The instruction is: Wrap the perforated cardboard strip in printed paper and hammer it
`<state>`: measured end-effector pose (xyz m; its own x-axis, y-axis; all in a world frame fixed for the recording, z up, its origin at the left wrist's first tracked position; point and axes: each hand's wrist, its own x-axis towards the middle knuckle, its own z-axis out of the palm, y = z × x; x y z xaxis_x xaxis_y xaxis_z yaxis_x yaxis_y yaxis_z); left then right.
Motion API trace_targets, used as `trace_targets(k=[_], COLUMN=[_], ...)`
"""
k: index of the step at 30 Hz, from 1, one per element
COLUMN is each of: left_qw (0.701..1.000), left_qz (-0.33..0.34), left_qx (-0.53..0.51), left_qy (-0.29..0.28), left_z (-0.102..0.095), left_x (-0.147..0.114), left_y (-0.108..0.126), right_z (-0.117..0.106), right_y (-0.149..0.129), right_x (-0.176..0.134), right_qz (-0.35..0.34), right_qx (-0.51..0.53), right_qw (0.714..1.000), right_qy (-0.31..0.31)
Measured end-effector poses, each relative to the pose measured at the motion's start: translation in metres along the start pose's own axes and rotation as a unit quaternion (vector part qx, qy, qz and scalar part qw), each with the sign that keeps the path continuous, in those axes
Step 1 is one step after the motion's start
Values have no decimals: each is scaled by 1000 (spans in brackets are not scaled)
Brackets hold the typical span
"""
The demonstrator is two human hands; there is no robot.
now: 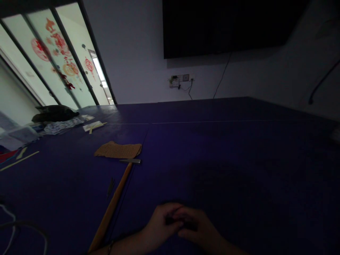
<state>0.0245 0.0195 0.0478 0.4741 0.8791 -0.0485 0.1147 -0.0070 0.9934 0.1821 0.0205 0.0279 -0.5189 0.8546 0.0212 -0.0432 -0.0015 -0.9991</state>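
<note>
My left hand (161, 220) and my right hand (199, 226) meet low in the middle of the view, just above the purple table (207, 170). The fingers of both are curled and their tips touch or nearly touch. A dark gap lies between them; whether something small is held there is too dim to see. To the left of my left hand lies a hammer (116, 198) with a long wooden handle and a slim metal head. Several thin nails (110, 187) sit beside the handle. Beyond the hammer head are flat brown textured pieces (119, 150), stacked.
At the far left are a dark bag (57, 113), patterned cloth (63, 125) and a white card with yellow strips (92, 126). A pale cable (12, 226) loops at the lower left. Behind the table, a wall carries sockets (183, 78) and a black screen (228, 26).
</note>
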Motion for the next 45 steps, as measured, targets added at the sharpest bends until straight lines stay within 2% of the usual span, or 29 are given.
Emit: trace_targets(k=[13, 21, 27, 34, 45], left_qw=[1000, 1000, 999, 999, 998], left_qz=[9, 7, 19, 14, 20], left_qx=[13, 22, 36, 45, 54], left_qy=[-6, -16, 10, 0, -13], left_z=[-1, -2, -2, -2, -2], left_x=[0, 0, -1, 0, 0], left_y=[-15, -9, -12, -10, 1], right_z=[-2, 0, 1, 3, 0], right_y=[9, 3, -3, -5, -6], right_x=[-1, 0, 0, -1, -3], right_qz=[-2, -11, -17, -27, -26], right_qx=[-24, -36, -52, -81, -92], right_qw=[1000, 999, 999, 996, 995], right_qy=[-9, -5, -2, 18, 14])
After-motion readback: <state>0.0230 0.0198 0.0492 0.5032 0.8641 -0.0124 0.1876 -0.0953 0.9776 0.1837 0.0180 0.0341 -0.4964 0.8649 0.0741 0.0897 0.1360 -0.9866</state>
